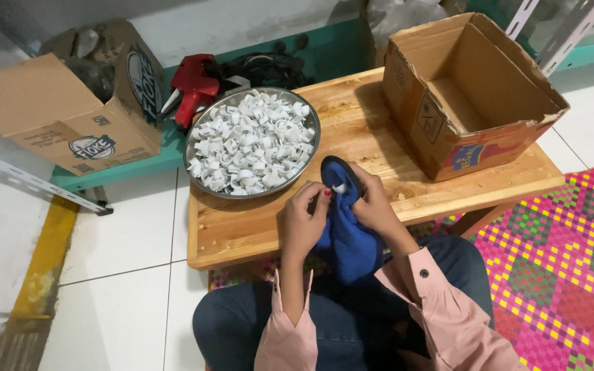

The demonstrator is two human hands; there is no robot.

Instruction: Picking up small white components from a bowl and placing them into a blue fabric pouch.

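My left hand point(304, 223) and my right hand point(372, 203) are together over the near edge of a low wooden table point(242, 227). Both hold a blue cloth item point(348, 240) that hangs down toward my lap. A small white plastic piece point(339, 187) sits at the top opening of the blue item, pinched between my fingers. Just behind my hands stands a round metal tray point(314, 134) heaped with several white plastic pieces point(249, 141).
An open brown cardboard box point(448, 130) stands on the table's right side. Another cardboard box point(70, 110) sits at the left on a teal ledge, with a red tool point(194, 86) beside it. A colourful woven mat point(558, 261) covers the floor at right; white tiles at left.
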